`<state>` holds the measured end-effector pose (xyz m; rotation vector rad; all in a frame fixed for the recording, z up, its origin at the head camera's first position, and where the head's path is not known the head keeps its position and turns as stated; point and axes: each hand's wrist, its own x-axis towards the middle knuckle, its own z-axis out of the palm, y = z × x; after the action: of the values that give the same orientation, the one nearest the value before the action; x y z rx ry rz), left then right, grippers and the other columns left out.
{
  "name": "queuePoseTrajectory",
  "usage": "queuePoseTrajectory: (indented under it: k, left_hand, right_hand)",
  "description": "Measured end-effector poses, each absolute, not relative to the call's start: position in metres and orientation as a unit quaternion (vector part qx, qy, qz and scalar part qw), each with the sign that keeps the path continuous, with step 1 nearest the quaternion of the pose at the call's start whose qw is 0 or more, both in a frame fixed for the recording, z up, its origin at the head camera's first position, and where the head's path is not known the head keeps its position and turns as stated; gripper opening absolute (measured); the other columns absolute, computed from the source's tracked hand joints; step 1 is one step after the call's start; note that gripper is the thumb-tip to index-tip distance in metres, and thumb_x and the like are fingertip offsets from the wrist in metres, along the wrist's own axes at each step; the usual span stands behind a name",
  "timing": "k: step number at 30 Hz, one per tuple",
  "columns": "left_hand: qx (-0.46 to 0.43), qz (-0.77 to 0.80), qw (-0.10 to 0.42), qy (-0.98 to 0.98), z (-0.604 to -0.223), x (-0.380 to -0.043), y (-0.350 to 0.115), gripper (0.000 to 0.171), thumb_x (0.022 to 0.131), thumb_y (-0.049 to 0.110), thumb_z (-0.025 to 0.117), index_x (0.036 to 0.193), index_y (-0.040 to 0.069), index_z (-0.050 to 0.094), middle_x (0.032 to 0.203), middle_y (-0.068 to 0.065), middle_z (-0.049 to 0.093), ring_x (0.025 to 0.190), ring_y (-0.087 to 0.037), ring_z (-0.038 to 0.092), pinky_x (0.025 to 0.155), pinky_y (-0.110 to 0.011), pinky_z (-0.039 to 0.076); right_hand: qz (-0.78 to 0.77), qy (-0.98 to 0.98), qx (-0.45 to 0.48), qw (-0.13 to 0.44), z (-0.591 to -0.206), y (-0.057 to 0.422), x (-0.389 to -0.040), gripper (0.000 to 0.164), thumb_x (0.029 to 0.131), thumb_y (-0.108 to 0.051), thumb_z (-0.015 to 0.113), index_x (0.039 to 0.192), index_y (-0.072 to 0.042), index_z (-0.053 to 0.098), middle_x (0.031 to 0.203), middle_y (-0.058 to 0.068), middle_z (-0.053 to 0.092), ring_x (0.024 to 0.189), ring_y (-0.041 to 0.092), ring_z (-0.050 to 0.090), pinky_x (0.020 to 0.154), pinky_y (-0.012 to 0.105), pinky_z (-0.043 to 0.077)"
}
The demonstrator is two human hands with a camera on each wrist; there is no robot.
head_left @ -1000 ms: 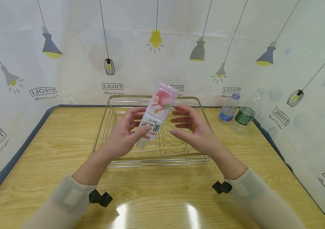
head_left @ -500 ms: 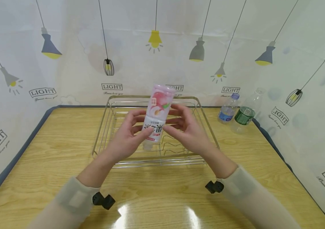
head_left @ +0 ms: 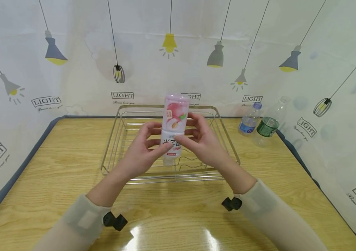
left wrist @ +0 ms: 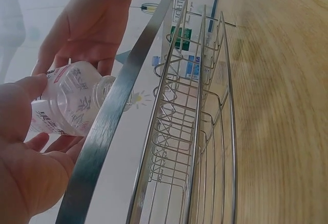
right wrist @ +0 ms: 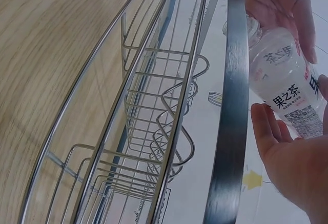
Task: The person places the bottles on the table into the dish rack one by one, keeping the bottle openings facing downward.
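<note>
A plastic drink bottle (head_left: 175, 116) with a pink and white peach label is held upside down over the wire dish rack (head_left: 178, 174). Its uncapped neck (left wrist: 106, 87) points down. My left hand (head_left: 141, 150) grips the bottle's lower left side, thumb across the label. From the other side my right hand (head_left: 204, 143) holds it, with the thumb on the front and fingers behind. Both wrist views show the clear shoulder (right wrist: 271, 49) of the bottle between the two hands, close by the rack's flat metal rim (right wrist: 230, 106).
Two clear bottles stand at the back right of the wooden table (head_left: 55, 167): a small one with a blue label (head_left: 247, 126) and a larger one with a green label (head_left: 267, 127). A lamp-patterned cloth (head_left: 83, 52) hangs behind and at both sides.
The bottle has turned from a slant to nearly upright, neck down. My right hand has come in from the right and taken hold of it; my left hand has shifted slightly right.
</note>
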<state>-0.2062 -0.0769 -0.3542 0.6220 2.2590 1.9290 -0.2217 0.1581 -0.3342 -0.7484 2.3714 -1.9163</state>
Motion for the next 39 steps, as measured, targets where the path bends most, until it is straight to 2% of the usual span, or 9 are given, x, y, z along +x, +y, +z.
queuePoseTrajectory:
  k: [13,28,39]
  left_hand:
    - [0.196,0.637,0.057,0.743,-0.354,-0.206,-0.076,0.068,0.108,0.024,0.074,0.161,0.015,0.033,0.157,-0.015,0.048,0.136,-0.041,0.064,0.103,-0.049,0.062]
    - [0.198,0.638,0.052,0.743,-0.355,-0.208,-0.076,0.067,0.108,0.022,0.073,0.161,0.014,0.033,0.155,-0.015,0.050,0.132,-0.040,0.065,0.102,-0.047,0.062]
    - [0.213,0.627,0.028,0.749,-0.355,-0.206,-0.088,0.062,0.108,0.021,0.074,0.161,0.013,0.043,0.155,-0.013,0.055,0.134,-0.037,0.065,0.102,-0.049,0.062]
  right_hand:
    - [-0.627,0.745,-0.226,0.037,-0.334,0.158,-0.225,0.072,0.105,-0.009,0.073,0.166,-0.016,0.036,0.145,0.018,0.057,0.123,0.032,0.068,0.098,0.035,0.063]
    - [-0.614,0.753,-0.236,0.031,-0.332,0.158,-0.227,0.078,0.104,-0.007,0.074,0.169,-0.014,0.032,0.146,0.019,0.058,0.124,0.033,0.068,0.101,0.036,0.061]
    - [-0.621,0.743,-0.248,0.031,-0.329,0.159,-0.226,0.073,0.104,-0.007,0.073,0.165,-0.018,0.036,0.143,0.017,0.057,0.120,0.032,0.067,0.098,0.034,0.062]
